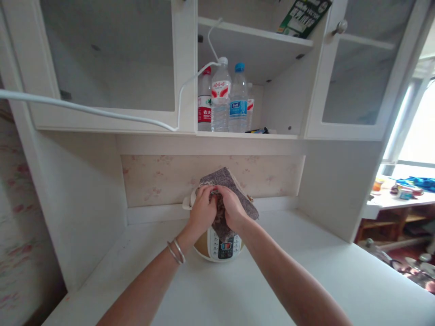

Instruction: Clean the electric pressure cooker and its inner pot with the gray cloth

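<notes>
Left hand [204, 206] and right hand [233, 208] both on the cloth [220, 222], right up on the cooker [226, 251]!
Here we are: 2 silver bangles [179, 251] circle the left wrist, and ahead of them the 2 hands come together, fingers bent, both gripping the bunched brown cloth, a corner drooping over the cooker's front beside its buttons. That cooker sits on the white counter [278, 258], near the flowered wall [272, 176] behind. Look up: a white cable [102, 111] strings across the cupboard [185, 120], 4 bottles [220, 106] huddle on its lower shelf, and a green-and-black box [303, 18] leans on the upper 1.
</notes>
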`<state>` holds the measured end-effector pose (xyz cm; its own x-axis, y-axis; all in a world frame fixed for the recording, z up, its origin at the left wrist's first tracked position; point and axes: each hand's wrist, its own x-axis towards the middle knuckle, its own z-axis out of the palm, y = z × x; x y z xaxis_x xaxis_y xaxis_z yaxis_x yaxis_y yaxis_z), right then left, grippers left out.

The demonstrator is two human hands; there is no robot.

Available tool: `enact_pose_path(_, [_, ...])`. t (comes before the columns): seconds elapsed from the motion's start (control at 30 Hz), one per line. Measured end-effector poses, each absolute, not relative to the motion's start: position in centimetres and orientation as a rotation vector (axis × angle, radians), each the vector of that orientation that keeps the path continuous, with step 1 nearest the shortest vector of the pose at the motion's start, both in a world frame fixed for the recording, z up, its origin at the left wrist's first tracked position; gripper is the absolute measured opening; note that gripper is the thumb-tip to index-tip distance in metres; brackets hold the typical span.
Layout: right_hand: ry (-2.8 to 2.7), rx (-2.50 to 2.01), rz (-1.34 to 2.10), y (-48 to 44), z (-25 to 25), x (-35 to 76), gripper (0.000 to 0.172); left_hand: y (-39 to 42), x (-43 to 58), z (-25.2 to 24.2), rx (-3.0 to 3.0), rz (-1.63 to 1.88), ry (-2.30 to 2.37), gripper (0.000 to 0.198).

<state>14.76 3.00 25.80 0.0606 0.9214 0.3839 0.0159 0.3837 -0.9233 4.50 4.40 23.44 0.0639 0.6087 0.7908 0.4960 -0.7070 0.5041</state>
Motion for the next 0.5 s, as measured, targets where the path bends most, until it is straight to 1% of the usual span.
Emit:
enact_pose_path(0.1, [-1.028, -0.769, 0.991, 1.8, 26.1, 16.2, 0.039, 4.4, 7.2, 24.0, 2.251, 1.628, 1.221, 0.032])
enact_pose_path(0.2, [-0.939, -0.732, 0.967, -0.2, 24.8, 18.3, 0.030, 5.2, 8.0, 23.6, 2.303, 1.491, 1.418, 0.042])
enact_pose_path(0.3, [-0.952, -0.735, 0.975, -2.5, 21.6, 20.5, 0.020, 6.3, 7.2, 23.1, 2.472, 1.354, 1.458, 0.057])
enact_pose_path(0.37, [-0.995, -0.813, 1.027, -3.8, 18.7, 22.2, 0.021, 7.1, 6.0, 23.0, 2.558, 1.234, 1.416, 0.062])
enact_pose_path(0.5, [-1.038, -1.065, 1.137, -5.8, 12.7, 26.1, 0.023, 9.2, 2.7, 22.8, 2.521, 1.037, 1.368, 0.065])
